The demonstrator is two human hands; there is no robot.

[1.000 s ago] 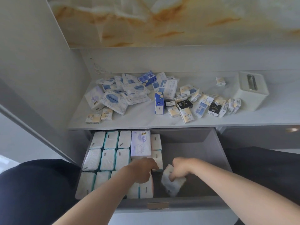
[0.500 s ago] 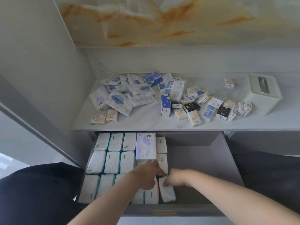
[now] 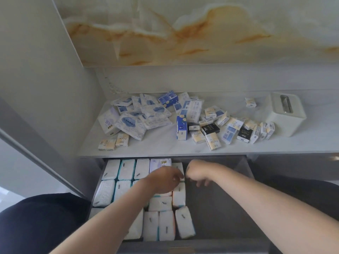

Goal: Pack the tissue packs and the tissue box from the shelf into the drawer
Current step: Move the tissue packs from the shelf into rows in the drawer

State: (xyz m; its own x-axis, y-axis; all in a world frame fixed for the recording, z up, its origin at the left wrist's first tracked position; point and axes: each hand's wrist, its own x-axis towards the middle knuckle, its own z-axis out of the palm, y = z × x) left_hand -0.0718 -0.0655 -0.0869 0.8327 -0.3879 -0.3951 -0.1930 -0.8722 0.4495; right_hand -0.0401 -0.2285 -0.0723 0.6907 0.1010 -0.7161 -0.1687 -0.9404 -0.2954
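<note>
Lying in neat rows, white tissue packs [image 3: 126, 169] fill the left half of an open grey drawer [image 3: 220, 213], while its right half shows bare floor. One larger lilac pack [image 3: 159, 163] sits among them at the back. A loose pack [image 3: 185, 224] at the front right of the rows lies slightly askew.

Both bare arms reach into the drawer from below. The left hand [image 3: 163, 180] rests on the packs near the middle of the rows, fingers curled downward; whether it grips a pack cannot be told. The right hand [image 3: 197, 171] hangs just beside it, over the right edge of the rows, fingers bent and loose, holding nothing visible.

Above the drawer, a pale marbled shelf [image 3: 165, 145] carries a scattered heap of many more tissue packs [image 3: 132, 125], blue-and-white ones to the left, small yellow, black and blue ones [image 3: 211, 129] to the right. A white tissue box [image 3: 284, 114] with a slot on top stands at the shelf's right end.
</note>
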